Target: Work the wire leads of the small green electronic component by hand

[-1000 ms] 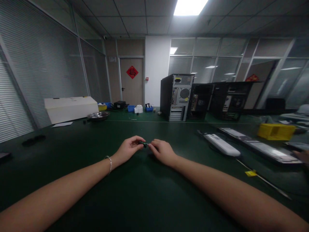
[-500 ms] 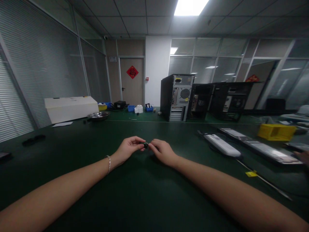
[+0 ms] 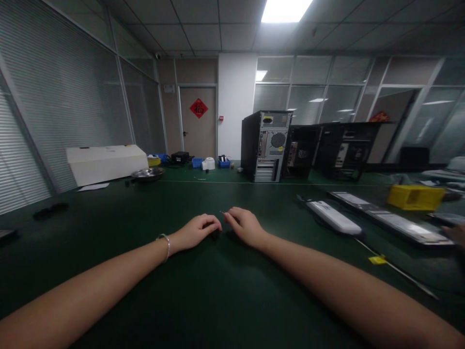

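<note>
Low over the green table (image 3: 203,291), my left hand (image 3: 194,231) has its thumb and forefinger pinched together, with a bracelet (image 3: 167,246) on the wrist. A small black part (image 3: 216,234) shows dimly just under those fingertips, mostly hidden. Just to the right, my right hand (image 3: 246,227) is closed, its thumb against the curled fingers. From its fingertips a tiny thin piece (image 3: 221,212) sticks out to the left, too small to name. The two hands are close but apart.
Computer towers (image 3: 268,145) stand at the back right. A white power strip (image 3: 334,217), a long flat panel (image 3: 392,218), a screwdriver (image 3: 410,280) and a yellow bin (image 3: 416,197) lie right. A blurred person's hand (image 3: 457,234) is at the right edge. A metal bowl (image 3: 147,174) stands back left.
My left hand has dropped and drawn slightly away from the right fingertips, taking the black part down with it. My right hand stays almost still, the thin piece now showing at its fingertips.
</note>
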{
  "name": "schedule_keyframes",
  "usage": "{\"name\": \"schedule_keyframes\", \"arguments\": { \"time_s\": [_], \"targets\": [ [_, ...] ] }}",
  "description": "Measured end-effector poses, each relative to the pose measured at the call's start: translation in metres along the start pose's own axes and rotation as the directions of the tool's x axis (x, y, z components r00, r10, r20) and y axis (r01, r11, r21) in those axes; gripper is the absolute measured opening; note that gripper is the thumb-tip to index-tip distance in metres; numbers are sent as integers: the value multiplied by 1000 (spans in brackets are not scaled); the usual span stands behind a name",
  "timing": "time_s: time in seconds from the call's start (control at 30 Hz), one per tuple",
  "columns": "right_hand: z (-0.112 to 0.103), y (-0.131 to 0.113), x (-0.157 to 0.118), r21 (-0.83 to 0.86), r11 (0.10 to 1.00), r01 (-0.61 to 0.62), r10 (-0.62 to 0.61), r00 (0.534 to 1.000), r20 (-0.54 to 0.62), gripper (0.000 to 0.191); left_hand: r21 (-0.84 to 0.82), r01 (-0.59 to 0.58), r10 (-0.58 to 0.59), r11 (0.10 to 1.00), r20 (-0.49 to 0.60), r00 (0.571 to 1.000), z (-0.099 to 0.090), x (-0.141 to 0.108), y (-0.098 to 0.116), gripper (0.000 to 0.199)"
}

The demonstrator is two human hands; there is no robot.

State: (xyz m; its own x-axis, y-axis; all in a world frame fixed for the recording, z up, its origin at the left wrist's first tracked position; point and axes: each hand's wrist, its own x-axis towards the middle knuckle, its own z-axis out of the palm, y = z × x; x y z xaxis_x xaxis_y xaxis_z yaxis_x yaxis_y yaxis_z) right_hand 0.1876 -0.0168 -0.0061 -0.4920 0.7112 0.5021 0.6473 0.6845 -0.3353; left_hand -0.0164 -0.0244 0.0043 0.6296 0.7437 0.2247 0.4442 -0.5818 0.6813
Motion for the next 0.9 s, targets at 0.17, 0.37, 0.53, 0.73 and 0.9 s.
{"name": "schedule_keyframes", "arguments": {
  "time_s": [0.17, 0.37, 0.53, 0.73, 0.9],
  "targets": [
    [-1, 0, 0, 0, 1000, -9, 9, 998, 57, 30, 123, -37, 38, 992, -8, 999, 0, 1, -2, 27],
    [-10, 2, -1, 84, 996, 8, -26, 976, 218, 21, 77, 59, -47, 995, -149, 988, -2, 2, -11, 29],
    [-14, -3, -1, 69, 996, 56, -76, 941, 329, 29, 169, 95, -74, 981, -128, 989, -6, 0, -7, 34],
    [-13, -7, 1, 58, 997, 52, -69, 938, 339, 27, 210, 86, -81, 974, -33, 996, -9, -2, -3, 43],
    [-9, -4, 0, 60, 998, 32, -49, 952, 303, 26, 336, 38, -44, 941, 8, 999, -8, -5, 6, 42]
  ]
}}
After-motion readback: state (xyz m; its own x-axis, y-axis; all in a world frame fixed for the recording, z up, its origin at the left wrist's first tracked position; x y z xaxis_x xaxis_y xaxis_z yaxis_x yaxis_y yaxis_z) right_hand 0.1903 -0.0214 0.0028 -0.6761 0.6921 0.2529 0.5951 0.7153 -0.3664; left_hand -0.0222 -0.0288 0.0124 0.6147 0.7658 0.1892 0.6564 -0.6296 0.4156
